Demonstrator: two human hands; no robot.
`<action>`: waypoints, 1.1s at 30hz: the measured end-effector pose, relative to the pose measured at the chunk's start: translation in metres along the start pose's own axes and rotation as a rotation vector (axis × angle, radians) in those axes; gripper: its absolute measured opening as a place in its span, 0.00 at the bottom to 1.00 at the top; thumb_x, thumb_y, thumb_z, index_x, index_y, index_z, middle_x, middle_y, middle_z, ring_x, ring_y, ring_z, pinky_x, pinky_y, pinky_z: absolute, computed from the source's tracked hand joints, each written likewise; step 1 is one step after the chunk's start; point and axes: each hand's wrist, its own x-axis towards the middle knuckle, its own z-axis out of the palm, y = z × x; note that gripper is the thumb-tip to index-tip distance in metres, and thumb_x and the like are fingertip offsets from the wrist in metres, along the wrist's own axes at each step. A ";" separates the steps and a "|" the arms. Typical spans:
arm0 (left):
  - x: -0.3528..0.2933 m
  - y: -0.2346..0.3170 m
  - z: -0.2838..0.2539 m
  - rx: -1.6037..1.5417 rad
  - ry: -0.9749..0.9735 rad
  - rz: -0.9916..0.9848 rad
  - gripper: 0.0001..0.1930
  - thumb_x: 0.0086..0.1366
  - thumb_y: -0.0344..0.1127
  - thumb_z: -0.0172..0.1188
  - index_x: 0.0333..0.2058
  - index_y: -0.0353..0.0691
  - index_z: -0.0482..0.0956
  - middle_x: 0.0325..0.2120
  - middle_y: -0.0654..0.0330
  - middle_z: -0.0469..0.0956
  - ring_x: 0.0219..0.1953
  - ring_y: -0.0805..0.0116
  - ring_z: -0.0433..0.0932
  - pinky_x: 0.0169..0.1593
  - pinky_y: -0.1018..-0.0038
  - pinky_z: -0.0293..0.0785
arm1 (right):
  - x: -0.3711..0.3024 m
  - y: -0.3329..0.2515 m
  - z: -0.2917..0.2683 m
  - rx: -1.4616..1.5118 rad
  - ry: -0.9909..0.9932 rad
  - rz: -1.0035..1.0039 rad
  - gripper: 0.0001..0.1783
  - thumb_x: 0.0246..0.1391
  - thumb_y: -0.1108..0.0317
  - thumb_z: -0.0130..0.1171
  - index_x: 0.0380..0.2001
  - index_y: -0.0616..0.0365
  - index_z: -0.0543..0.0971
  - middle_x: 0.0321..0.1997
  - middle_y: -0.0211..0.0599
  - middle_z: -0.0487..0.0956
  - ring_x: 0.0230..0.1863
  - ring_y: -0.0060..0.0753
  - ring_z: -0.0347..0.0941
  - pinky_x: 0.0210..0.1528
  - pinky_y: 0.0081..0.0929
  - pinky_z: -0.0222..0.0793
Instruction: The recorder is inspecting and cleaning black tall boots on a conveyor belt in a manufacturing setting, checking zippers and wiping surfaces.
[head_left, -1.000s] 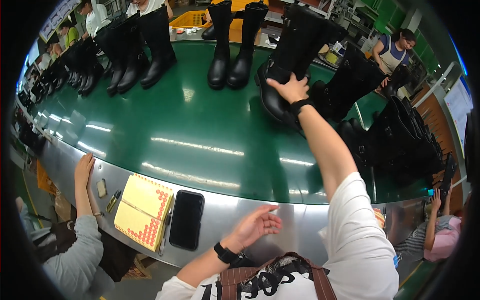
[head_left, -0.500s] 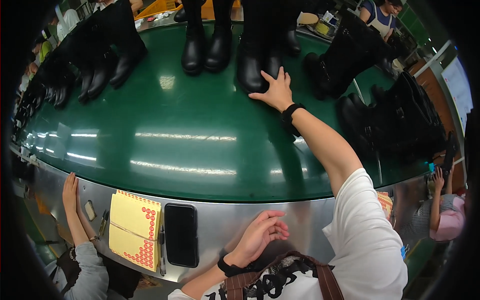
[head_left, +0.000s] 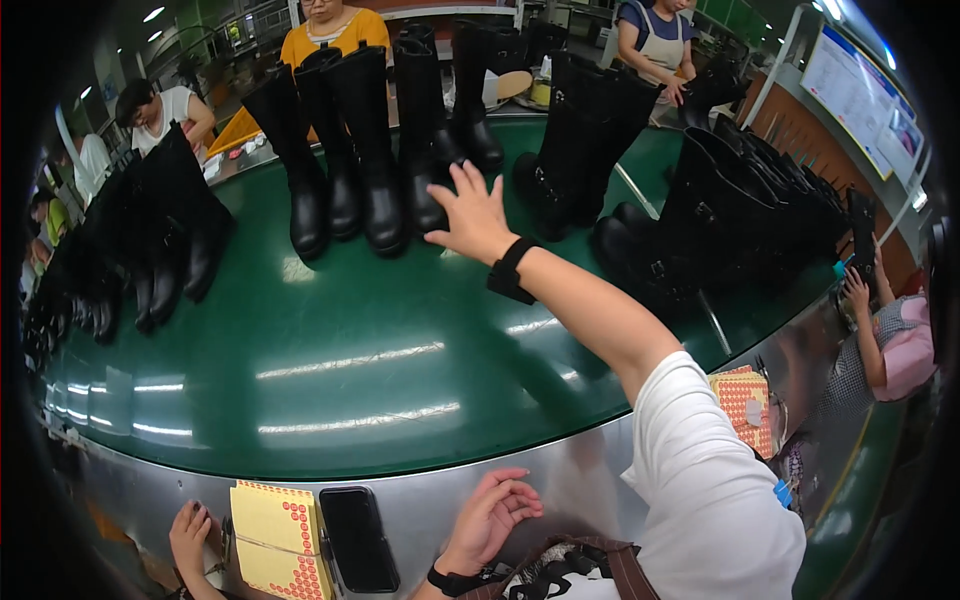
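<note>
My right hand (head_left: 470, 215) is stretched over the green table with its fingers spread. It is at the front of a black tall boot (head_left: 425, 195); whether the fingertips touch the leather I cannot tell. Left of that boot, several more upright black boots (head_left: 385, 205) stand close together, toes toward me. Another boot (head_left: 480, 140) is just behind my hand. My left hand (head_left: 495, 515) hovers by the metal edge, fingers loosely bent and apart, holding nothing.
Rows of black boots (head_left: 185, 225) line the left side; more boots (head_left: 690, 215) crowd the right. On the metal rim (head_left: 590, 475) lie a yellow card stack (head_left: 270, 540), a phone (head_left: 358, 540) and red-dotted cards (head_left: 742, 410). Another person's hand (head_left: 190, 540) rests at lower left. Co-workers stand around.
The view has tilted up, showing the boot shafts and people behind. Boots at my right hand have shifted left against the neighbouring pair. My right hand has come off the toe it was gripping.
</note>
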 end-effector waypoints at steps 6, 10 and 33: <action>0.000 -0.002 -0.001 0.014 -0.005 0.039 0.14 0.72 0.35 0.43 0.51 0.33 0.67 0.37 0.51 0.76 0.41 0.60 0.77 0.50 0.61 0.74 | 0.050 0.110 -0.170 -0.415 0.727 0.225 0.56 0.29 0.35 0.71 0.64 0.38 0.61 0.69 0.54 0.55 0.71 0.60 0.46 0.61 0.75 0.46; -0.001 -0.003 -0.002 0.029 0.032 0.047 0.14 0.72 0.36 0.44 0.50 0.33 0.67 0.37 0.52 0.76 0.40 0.61 0.77 0.49 0.62 0.75 | 0.072 0.184 -0.196 -0.217 0.198 0.508 0.61 0.36 0.34 0.68 0.68 0.49 0.51 0.61 0.58 0.67 0.62 0.57 0.64 0.60 0.55 0.61; 0.003 -0.004 -0.005 0.111 -0.054 0.067 0.14 0.71 0.37 0.46 0.50 0.35 0.68 0.34 0.54 0.77 0.38 0.64 0.78 0.46 0.65 0.76 | 0.074 -0.104 -0.259 0.098 0.496 -0.014 0.12 0.41 0.65 0.59 0.28 0.59 0.83 0.31 0.53 0.81 0.35 0.54 0.80 0.41 0.43 0.76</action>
